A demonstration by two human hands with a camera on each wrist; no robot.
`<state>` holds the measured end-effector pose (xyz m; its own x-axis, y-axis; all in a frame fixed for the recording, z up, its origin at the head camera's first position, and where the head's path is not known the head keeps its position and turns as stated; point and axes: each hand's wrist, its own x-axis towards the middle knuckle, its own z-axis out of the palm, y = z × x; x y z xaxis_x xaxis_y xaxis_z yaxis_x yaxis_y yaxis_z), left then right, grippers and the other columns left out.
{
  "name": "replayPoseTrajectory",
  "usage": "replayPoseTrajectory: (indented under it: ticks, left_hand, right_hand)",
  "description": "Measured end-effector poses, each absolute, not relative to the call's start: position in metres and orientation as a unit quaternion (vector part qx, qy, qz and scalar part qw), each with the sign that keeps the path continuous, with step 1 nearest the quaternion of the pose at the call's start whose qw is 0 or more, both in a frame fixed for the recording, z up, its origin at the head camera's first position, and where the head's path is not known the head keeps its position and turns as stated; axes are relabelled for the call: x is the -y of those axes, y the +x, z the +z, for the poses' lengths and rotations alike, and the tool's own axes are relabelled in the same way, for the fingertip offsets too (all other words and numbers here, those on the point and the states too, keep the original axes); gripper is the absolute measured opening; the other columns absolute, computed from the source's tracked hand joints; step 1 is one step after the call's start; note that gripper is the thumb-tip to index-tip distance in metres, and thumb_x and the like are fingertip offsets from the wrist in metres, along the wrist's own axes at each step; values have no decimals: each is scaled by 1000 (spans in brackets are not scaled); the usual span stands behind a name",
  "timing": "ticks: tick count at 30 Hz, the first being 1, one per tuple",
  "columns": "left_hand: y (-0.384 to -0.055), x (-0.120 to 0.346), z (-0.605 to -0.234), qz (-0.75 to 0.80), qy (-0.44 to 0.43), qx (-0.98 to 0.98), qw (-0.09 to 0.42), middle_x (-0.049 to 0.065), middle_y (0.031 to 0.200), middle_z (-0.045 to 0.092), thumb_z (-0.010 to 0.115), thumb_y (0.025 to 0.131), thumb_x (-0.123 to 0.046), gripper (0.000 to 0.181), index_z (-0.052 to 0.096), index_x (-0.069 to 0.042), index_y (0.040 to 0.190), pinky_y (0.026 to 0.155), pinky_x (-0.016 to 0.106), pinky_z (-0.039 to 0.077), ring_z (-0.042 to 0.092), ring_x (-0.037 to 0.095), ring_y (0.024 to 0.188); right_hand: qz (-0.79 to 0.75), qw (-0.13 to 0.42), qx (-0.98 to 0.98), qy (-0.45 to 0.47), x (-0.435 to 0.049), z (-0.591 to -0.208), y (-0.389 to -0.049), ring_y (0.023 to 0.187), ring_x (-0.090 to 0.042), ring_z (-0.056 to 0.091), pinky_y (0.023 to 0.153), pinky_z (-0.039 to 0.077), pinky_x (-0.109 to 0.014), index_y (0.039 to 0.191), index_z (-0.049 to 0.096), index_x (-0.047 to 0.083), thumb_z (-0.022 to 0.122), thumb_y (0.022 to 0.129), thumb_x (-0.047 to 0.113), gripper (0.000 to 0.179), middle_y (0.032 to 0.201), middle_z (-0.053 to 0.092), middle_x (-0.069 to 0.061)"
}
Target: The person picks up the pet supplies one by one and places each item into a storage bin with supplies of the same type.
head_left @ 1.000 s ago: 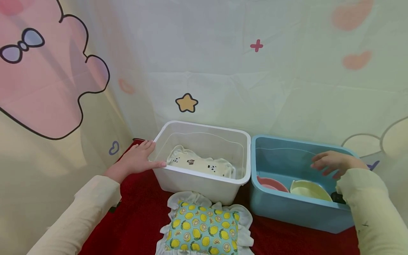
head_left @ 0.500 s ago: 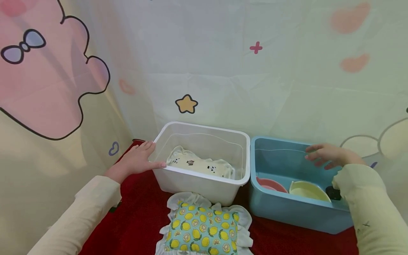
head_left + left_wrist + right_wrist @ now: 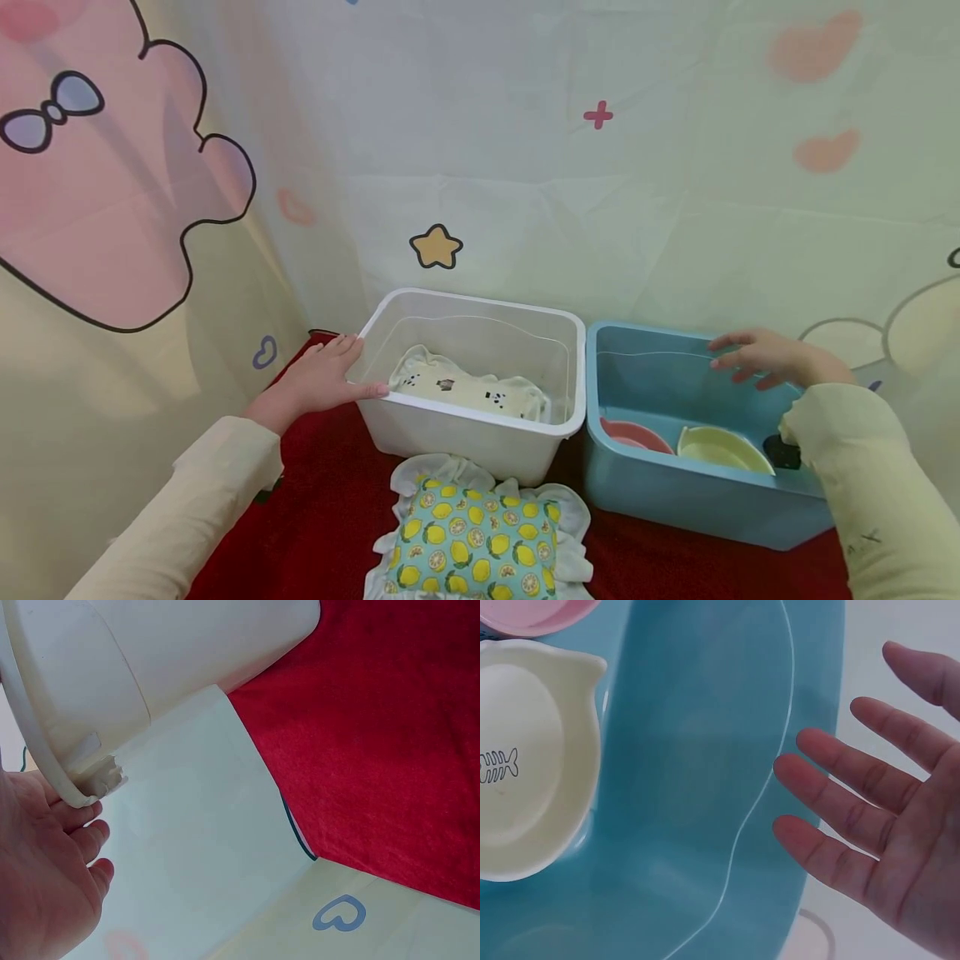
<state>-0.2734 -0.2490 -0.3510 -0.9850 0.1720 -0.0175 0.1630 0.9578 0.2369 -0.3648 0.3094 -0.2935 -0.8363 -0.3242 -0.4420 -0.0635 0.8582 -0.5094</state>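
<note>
My left hand (image 3: 318, 377) rests on the left corner of a white plastic bin (image 3: 468, 414), thumb along the front rim and the other fingers at the side rim. In the left wrist view, the fingertips (image 3: 91, 838) lie by the bin's rim. A cream frilled cushion (image 3: 465, 387) with small animal prints lies inside the bin. Above the back part of a blue bin (image 3: 701, 492) hovers my right hand (image 3: 772, 357), fingers spread and holding nothing. That bin contains a pink dish (image 3: 637, 435), a pale yellow dish (image 3: 525, 757) with a fishbone print, and a black object (image 3: 782, 452) partly hidden by the sleeve.
A lemon-print pillow (image 3: 480, 537) with white ruffles lies in front of the white bin on a red cloth (image 3: 315, 500). Both bins stand side by side against a pale printed curtain (image 3: 487, 208), which also closes off the left side.
My right hand has risen and shifted slightly left over the blue bin, uncovering more of the black object. The left hand has stayed on the white bin's corner.
</note>
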Motion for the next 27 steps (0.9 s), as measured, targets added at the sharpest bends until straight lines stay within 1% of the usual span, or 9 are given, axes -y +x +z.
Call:
replayPoseTrajectory:
  ticks: [5,16,19,23,27]
  left_hand:
    - [-273,249,-351,121,86,-989,21,23,144,19,46,72,-71,102,19,2,139,104,58,12,15,40,132]
    - [-273,248,-351,124,82,-989,21,23,144,18,47,71,-71,103,19,1,139,104,59,11,14,40,132]
    - [-273,248,-350,123,82,-989,21,23,144,18,47,71,-71,103,18,2,139,104,60,11,14,40,132]
    - [-272,247,-349,121,82,-989,21,24,144,18,47,72,-70,103,18,2,139,104,59,11,15,40,132]
    - [-271,247,-349,125,81,-989,22,24,144,18,47,72,-70,102,18,2,139,104,59,11,14,40,132]
  right_hand:
    - [-245,263,-927,-111,-309,-289,-363,111,-42,47,78,48,-48,133,26,-6,53,85,42,73,130,37,-32]
    - [-243,245,-930,-129,-307,-283,-355,107,-36,51,82,47,-48,134,27,-3,54,84,43,73,129,39,-31]
    - [-238,239,-931,-141,-306,-283,-353,106,-35,52,81,48,-48,133,29,-3,53,85,40,69,128,41,-31]
    - [-242,230,-929,-157,-304,-284,-349,105,-38,52,79,48,-48,131,30,-4,51,87,34,62,124,44,-31]
    - [-246,221,-930,-161,-303,-285,-346,105,-38,52,79,48,-48,131,31,-4,51,88,32,60,123,46,-30]
